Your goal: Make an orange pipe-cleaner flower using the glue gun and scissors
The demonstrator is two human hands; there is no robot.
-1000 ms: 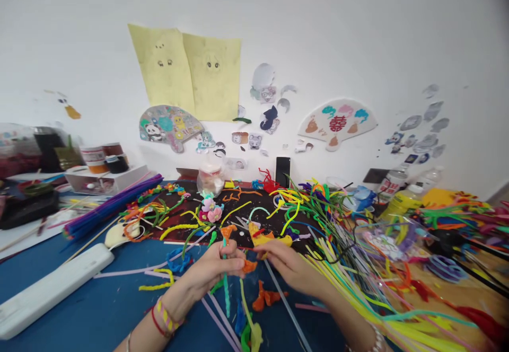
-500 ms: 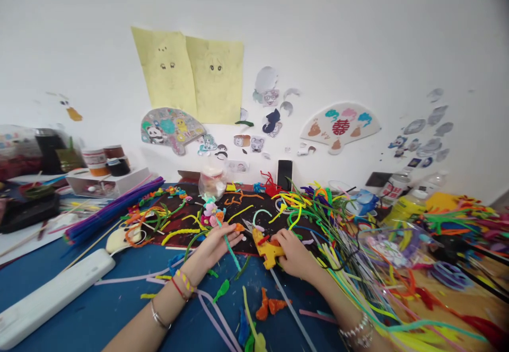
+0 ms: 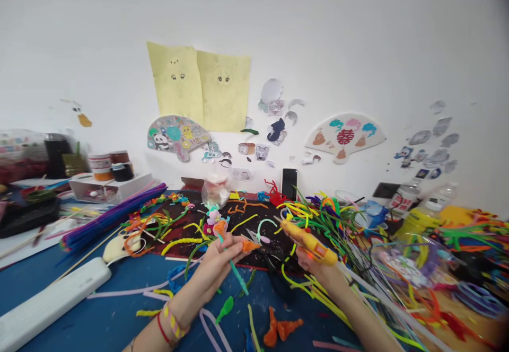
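My left hand is closed around a pipe-cleaner flower sprig with a turquoise stem. Pink, mint and orange blooms top the sprig. Between thumb and fingertips the same hand pinches an orange fuzzy cone-shaped piece, its narrow end pointing right. My right hand grips a yellow hot glue gun, nozzle up and to the left, apart from the orange piece. A long glue stick trails from its back. Two more orange pieces lie on the blue table below.
Scissors lie on the dark mat beyond my hands. Loose pipe cleaners pile up at right, near bottles. A white power strip and purple-blue bundle are at left. A phone leans on the wall.
The glue gun has moved right, lifted and turned over in my right hand, away from the orange piece. My left hand still holds the sprig and piece. The view has shifted slightly.
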